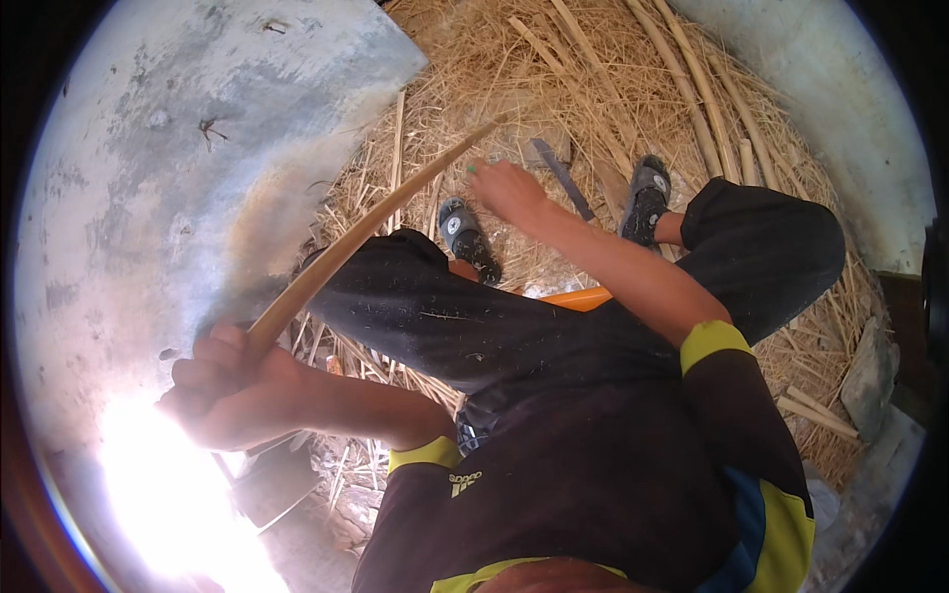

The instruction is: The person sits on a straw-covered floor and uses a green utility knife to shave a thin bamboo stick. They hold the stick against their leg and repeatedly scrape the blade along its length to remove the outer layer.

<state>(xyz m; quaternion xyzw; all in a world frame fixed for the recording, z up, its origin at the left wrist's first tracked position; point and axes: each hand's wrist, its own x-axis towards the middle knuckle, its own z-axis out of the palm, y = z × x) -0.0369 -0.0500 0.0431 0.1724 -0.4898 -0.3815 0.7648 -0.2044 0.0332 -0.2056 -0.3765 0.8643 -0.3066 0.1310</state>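
Note:
My left hand (pixel 237 390), at the left side, is closed round the thick near end of a long split bamboo strip (pixel 371 219). The strip slants up and away to the right, thinning to its far tip. My right hand (pixel 506 193) reaches forward between my feet, its fingers curled just right of the strip's far part. A small bit of green shows at its fingertips; what the fingers hold, if anything, is too small to tell. Beside it a flat dark metal blade (pixel 563 180) slants by a greyish block (pixel 550 148); the blade's handle cannot be made out.
Shavings and fibres (pixel 474 69) cover the ground around my feet. Long bamboo poles (pixel 692 79) lie at the far right. A pale, worn wall (pixel 178 138) stands close on the left, another (pixel 840 89) at right. An orange seat edge (pixel 578 298) shows between my legs.

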